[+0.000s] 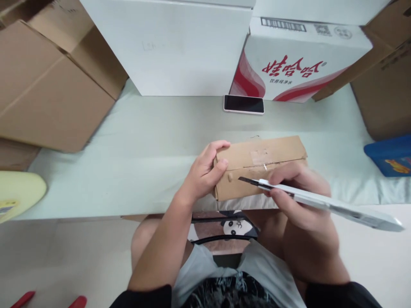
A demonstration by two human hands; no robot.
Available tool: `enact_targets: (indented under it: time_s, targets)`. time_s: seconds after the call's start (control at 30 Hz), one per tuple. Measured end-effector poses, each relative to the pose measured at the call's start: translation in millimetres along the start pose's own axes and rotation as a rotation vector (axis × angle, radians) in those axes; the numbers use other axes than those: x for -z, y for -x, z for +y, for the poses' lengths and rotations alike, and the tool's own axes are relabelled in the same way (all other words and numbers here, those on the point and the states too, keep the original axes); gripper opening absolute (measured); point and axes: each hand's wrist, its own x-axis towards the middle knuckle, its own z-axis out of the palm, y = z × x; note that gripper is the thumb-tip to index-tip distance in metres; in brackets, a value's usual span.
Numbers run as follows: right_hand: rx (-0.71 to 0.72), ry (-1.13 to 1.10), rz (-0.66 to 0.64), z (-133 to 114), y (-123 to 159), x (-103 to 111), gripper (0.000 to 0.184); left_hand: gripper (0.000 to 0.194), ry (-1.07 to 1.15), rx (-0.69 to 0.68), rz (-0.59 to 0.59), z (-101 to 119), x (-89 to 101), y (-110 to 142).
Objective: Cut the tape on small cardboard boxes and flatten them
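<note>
A small brown cardboard box (272, 149) lies at the near edge of the table, with a strip of clear tape across its middle seam. My left hand (207, 171) grips its left end, thumb on top and fingers behind. In my right hand (302, 196) is a white utility knife (346, 210), held like a pen with its dark blade out. The blade tip points left, over the front part of the box top near a small raised bit of cardboard. Whether the tip touches the box I cannot tell. My right fingers cover the box's front right corner.
A phone (244, 104) lies behind the box, before a large white carton (180, 51) and a red-and-white water carton (289, 64). Brown cartons (54, 94) stand at the left, near a pale yellow object (21, 192). A blue container (390, 156) sits at the right edge.
</note>
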Motion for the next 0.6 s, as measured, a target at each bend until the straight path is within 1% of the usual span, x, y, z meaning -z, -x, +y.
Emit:
enact_targets:
  time_s: [0.13, 0.23, 0.33, 0.43, 0.47, 0.53, 0.6]
  targets:
    - [0.088, 0.138, -0.121, -5.1, -8.4, -1.0, 0.009, 0.036, 0.023, 0.0, 0.003, -0.8, 2.3, 0.0]
    - [0.109, 0.19, -0.156, -3.7, -11.9, 7.8, 0.008, 0.036, 0.016, 0.019, 0.005, 0.8, 3.7, 0.4]
    - [0.072, 0.261, -0.084, -2.1, -11.9, 29.6, 0.006, 0.037, -0.013, 0.044, 0.003, 3.9, 6.0, 1.1]
    - [-0.008, 0.399, 0.05, -5.9, -6.9, 54.8, 0.007, 0.038, -0.025, 0.057, 0.0, 5.2, 8.9, 1.8]
    - [-0.042, 0.439, 0.075, -8.1, -3.7, 61.4, 0.008, 0.038, -0.018, 0.059, 0.005, 5.0, 9.6, 1.8]
    - [-0.086, 0.463, 0.089, -11.9, 5.2, 70.5, 0.009, 0.039, 0.005, 0.073, 0.027, 3.8, 10.6, 1.6]
    - [-0.091, 0.416, 0.085, -12.3, 17.3, 74.7, 0.007, 0.04, 0.036, 0.097, 0.056, 2.5, 11.3, 1.1]
